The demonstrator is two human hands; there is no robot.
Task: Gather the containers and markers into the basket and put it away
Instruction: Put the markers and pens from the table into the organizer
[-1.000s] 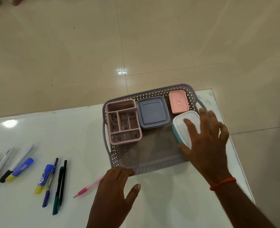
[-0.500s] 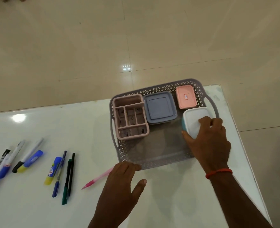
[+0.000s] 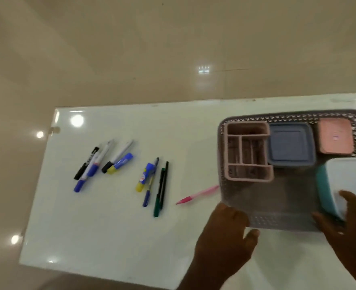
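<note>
I see R hand (image 3: 352,222) gripping teal container (image 3: 340,181) in basket (image 3: 288,225); L hand (image 3: 223,233) fingers relaxed, resting on its near rim. Markers (image 3: 145,176) on table (image 3: 110,227).

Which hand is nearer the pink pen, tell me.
Left. The left hand touches the basket beside the pink pen; the right hand grips the teal container, across the basket.

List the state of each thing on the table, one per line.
Basket: on table, left hand touching near rim.
Pink organizer: upright in basket.
Blue container: lidded, in basket.
Pink container: lidded, in basket.
Teal container: lidded, gripped by right hand.
Markers: lying on table, outside basket.
</note>
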